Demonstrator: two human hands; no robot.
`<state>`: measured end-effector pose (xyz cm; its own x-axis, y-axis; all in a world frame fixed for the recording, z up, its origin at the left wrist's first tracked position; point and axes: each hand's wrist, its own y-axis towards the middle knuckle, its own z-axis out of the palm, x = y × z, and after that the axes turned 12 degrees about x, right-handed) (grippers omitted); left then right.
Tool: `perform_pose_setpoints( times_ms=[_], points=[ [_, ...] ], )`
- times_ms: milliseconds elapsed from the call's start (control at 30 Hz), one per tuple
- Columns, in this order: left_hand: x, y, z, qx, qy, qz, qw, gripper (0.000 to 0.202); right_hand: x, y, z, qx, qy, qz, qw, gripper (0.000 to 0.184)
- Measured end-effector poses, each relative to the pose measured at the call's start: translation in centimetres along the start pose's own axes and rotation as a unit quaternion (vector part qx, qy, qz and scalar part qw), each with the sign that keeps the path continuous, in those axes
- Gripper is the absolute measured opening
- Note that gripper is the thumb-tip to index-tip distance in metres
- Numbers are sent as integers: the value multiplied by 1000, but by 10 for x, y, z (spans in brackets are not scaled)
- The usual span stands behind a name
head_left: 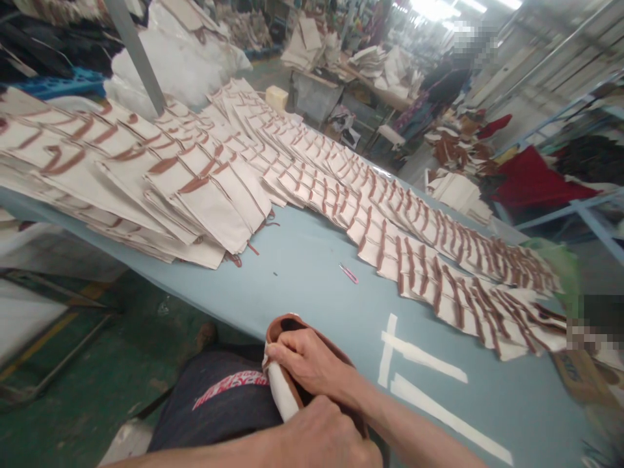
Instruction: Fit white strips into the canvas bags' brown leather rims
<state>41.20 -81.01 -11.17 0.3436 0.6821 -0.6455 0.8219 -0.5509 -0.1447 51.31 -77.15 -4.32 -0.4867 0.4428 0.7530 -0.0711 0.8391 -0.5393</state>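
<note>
Bag (283,393), off-white with brown trim, is held at the near edge of the counter (316,286), directly under both hands, its long opening slanting from that edge back toward the wearer. The right hand (305,364), closed on the trim at the bag's far end, is nearer the counter; the left hand (322,439), farther from the counter, curls at the bag's near part, its grip hidden.
</note>
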Motion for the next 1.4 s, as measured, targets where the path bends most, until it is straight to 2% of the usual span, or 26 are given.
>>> perform_pose_setpoints(
  times_ms=[100, 200, 267, 333, 467, 567, 933, 1067, 1233, 1400],
  points=[
    [2, -4, -1, -3, -25, 3, 1000, 28, 7, -10, -20, -37, -139, -1, 990, 40],
    [2, -8, -8, -2, -37, 12, 999, 26, 2, -15, -37, -141, -259, 45, 955, 22],
    [0, -11, -16, -2, -39, 15, 999, 23, -7, -13, -42, -165, -318, 59, 932, 27],
    [-4, -15, -25, -7, -35, 12, 999, 25, -17, -7, -42, -139, -360, 44, 922, 33],
    [-11, -24, -40, -16, -19, -7, 1000, 33, -27, 9, -37, -84, -389, 13, 918, 16],
    [-14, -28, -46, -9, -14, -10, 1000, 35, -29, 15, -38, -61, -410, -1, 910, 21],
    [-7, -22, -37, -8, -14, -47, 999, 28, -54, 31, -56, -55, -480, -23, 875, 38],
    [-4, -22, -44, -6, -10, -47, 999, 23, -66, 37, -61, -30, -496, -46, 866, 32],
    [0, -28, -60, -1, 3, -30, 1000, 20, -78, 39, -63, -29, -485, -44, 873, 27],
    [-1, -44, -72, -15, 25, -13, 1000, 17, -71, 48, -69, -61, -443, -25, 894, 33]
  ],
)
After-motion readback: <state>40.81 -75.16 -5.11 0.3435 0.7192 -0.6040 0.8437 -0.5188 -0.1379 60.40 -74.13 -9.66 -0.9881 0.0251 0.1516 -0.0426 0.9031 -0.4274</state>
